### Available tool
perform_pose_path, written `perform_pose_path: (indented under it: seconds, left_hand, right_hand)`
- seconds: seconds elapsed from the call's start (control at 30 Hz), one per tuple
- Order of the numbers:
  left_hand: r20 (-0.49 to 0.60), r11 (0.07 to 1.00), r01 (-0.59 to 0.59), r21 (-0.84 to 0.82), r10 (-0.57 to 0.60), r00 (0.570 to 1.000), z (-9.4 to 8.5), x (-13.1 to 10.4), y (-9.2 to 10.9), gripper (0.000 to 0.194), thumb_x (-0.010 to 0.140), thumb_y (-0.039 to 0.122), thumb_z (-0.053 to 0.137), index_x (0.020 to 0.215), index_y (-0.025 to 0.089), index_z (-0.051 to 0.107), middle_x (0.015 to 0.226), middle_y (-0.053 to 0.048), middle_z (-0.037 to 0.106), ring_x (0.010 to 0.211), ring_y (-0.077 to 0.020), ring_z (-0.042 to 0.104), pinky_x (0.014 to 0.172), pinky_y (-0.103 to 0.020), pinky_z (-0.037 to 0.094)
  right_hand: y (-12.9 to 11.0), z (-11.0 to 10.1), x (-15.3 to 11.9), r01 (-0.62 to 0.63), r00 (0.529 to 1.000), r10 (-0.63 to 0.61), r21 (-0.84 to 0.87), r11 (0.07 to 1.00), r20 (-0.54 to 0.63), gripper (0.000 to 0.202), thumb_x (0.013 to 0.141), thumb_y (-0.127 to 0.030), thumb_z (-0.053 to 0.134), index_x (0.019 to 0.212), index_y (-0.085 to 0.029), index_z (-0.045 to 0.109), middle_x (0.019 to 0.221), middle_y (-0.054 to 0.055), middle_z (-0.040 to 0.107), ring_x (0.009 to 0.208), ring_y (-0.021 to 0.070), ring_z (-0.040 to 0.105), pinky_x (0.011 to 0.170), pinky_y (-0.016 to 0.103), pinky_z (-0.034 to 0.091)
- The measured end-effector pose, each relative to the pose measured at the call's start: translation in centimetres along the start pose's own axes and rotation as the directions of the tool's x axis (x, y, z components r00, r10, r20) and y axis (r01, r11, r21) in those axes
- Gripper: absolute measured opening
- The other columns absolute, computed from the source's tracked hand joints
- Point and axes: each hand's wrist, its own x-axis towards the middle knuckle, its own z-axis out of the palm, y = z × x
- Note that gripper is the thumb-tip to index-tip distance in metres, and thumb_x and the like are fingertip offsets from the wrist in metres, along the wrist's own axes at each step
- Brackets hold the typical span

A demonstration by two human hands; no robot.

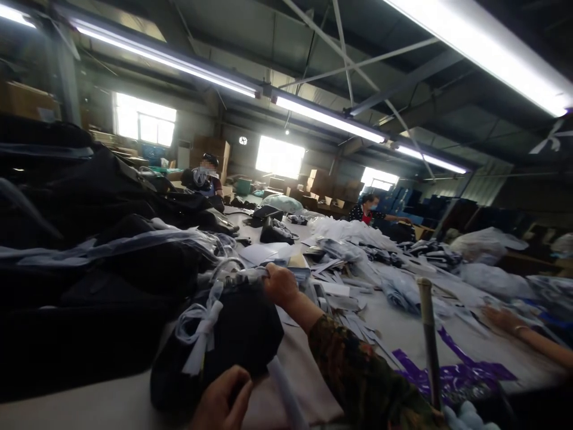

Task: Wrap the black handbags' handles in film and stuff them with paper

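A black handbag stands tilted on the table in front of me, with a bundle of white wrapping and cord tied on its side. At the bag's top edge, my right hand is closed on its pale-wrapped handle; the camouflage sleeve reaches in from the lower right. My left hand is low in the view by the bag's bottom edge, its fingers curled in with the thumb alongside. Whatever it may hold is hidden. A white strip lies just right of that hand.
Large black bags are heaped on the left. White paper strips and plastic cover the table beyond. On the right are a upright pole, purple plastic and another person's hand. Two co-workers are farther back.
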Motion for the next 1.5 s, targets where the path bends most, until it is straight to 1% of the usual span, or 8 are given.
perform_pose_path:
  seconds: [0.27,0.63,0.8,1.0,1.17,1.37,1.43,1.5]
  left_hand:
    - [-0.101,0.842,0.065,-0.535,-0.140,0.985,0.5,5.0,4.0,0.073,0.072,0.060,0.074,0.129,0.016,0.060,0.129,-0.018,0.067,0.124,-0.0357,0.061,0.101,-0.044,0.052]
    - [-0.108,0.847,0.146,-0.510,-0.231,0.967,0.7,4.9,6.5,0.040,0.085,0.054,0.066,0.098,0.016,0.068,0.081,-0.009,0.075,0.079,-0.0262,0.072,0.070,-0.033,0.051]
    - [-0.056,0.623,0.139,-0.770,-0.283,0.958,0.5,5.4,6.6,0.038,0.085,0.051,0.068,0.098,0.016,0.066,0.069,-0.004,0.068,0.064,-0.0186,0.067,0.060,-0.027,0.050]
    - [-0.100,0.410,0.046,-0.911,-0.326,0.940,-1.9,6.1,6.3,0.027,0.088,0.040,0.071,0.100,0.016,0.069,0.081,-0.005,0.071,0.085,-0.0188,0.071,0.077,-0.028,0.056]
    - [-0.101,0.206,-0.021,-0.978,-0.387,0.917,-3.6,6.9,5.8,0.018,0.097,0.031,0.061,0.107,0.020,0.070,0.098,-0.005,0.073,0.091,-0.0164,0.071,0.078,-0.028,0.057]
    - [0.003,0.040,0.023,-0.999,-0.431,0.902,-4.4,7.5,5.8,0.023,0.102,0.027,0.052,0.117,0.022,0.068,0.083,-0.004,0.074,0.072,-0.0149,0.072,0.071,-0.030,0.059]
    - [0.010,0.018,0.020,-1.000,-0.442,0.897,-4.6,7.6,6.0,0.023,0.102,0.025,0.051,0.117,0.021,0.068,0.086,-0.004,0.075,0.074,-0.0148,0.073,0.070,-0.029,0.059]
    - [0.015,-0.012,0.011,-1.000,-0.442,0.897,-4.7,7.8,6.2,0.022,0.102,0.024,0.051,0.114,0.020,0.068,0.091,-0.004,0.075,0.074,-0.0141,0.074,0.070,-0.028,0.059]
  right_hand:
    - [-5.7,-0.3,-1.8,-0.159,0.954,0.027,0.432,0.888,0.298,0.035,0.074,-0.032,0.073,0.107,-0.018,0.068,0.085,0.003,0.069,0.074,0.0202,0.065,0.068,0.031,0.050]
    - [-4.6,-0.3,-5.0,-0.398,0.903,-0.078,0.889,0.226,0.423,0.051,0.066,-0.043,0.085,0.108,-0.018,0.069,0.096,0.005,0.070,0.088,0.0190,0.065,0.070,0.026,0.050]
    - [-0.5,-0.6,-5.9,-0.334,0.884,-0.161,0.835,0.436,0.438,0.069,0.084,-0.062,0.069,0.138,-0.021,0.057,0.105,0.008,0.074,0.097,0.0241,0.068,0.082,0.036,0.055]
    - [2.6,-3.6,-9.7,0.221,0.651,-0.497,0.484,0.847,0.573,0.040,0.089,-0.040,0.068,0.123,-0.020,0.070,0.110,0.007,0.075,0.101,0.0257,0.068,0.092,0.037,0.051]
    - [1.1,-5.3,-12.5,0.549,0.802,-0.496,-0.082,0.832,0.332,0.028,0.094,-0.013,0.049,0.104,-0.017,0.075,0.089,0.009,0.073,0.077,0.0210,0.067,0.072,0.032,0.052]
    - [-0.9,-6.0,-16.0,0.439,0.898,-0.440,-0.068,0.896,0.002,0.059,0.092,-0.005,0.041,0.148,-0.020,0.050,0.144,0.017,0.057,0.122,0.0317,0.061,0.098,0.047,0.051]
    - [-1.2,-6.0,-17.0,0.233,0.949,-0.277,0.258,0.938,0.150,0.067,0.088,-0.010,0.049,0.154,-0.021,0.039,0.138,0.016,0.061,0.116,0.0281,0.064,0.096,0.044,0.054]
    - [-1.1,-6.0,-17.8,-0.139,0.868,-0.168,0.553,0.821,0.467,0.071,0.086,-0.023,0.059,0.153,-0.019,0.036,0.122,0.014,0.069,0.090,0.0224,0.071,0.077,0.036,0.059]
